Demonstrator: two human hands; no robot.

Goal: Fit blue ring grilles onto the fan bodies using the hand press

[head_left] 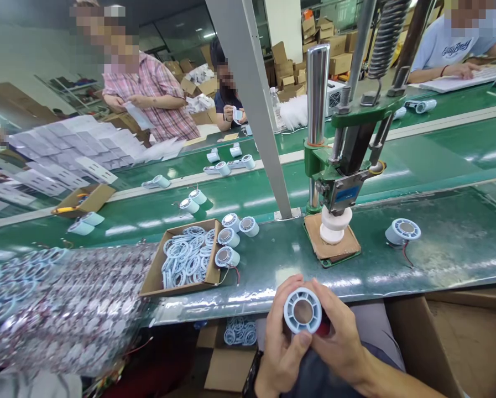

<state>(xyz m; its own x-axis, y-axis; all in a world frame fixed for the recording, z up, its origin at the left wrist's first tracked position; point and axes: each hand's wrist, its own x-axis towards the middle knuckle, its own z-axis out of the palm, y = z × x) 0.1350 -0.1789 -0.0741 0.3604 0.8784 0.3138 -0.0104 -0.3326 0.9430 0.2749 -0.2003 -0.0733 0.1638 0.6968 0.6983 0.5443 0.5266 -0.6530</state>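
Near the bench's front edge, a light-blue round fan housing [290, 319] with a ribbed ring and grey centre faces up toward me. My left hand [278, 345] wraps its left side, thumb on the lower rim. My right hand [339, 337] grips it from the right, fingers curled around the far side. Beyond my hands stands a green hand press [347, 160], its white plunger [334, 225] over a brown pad [314, 229]. A similar blue housing [402, 231] with red wires sits right of the press.
A cardboard box [148, 282] of loose blue rings stands left, with several housings [228, 256] beside it. Wired parts [94, 298] cover the far left. A grey post [260, 99] rises behind the bench. Co-workers [156, 94] work across the green conveyor [148, 204]. An open carton [463, 337] is at lower right.
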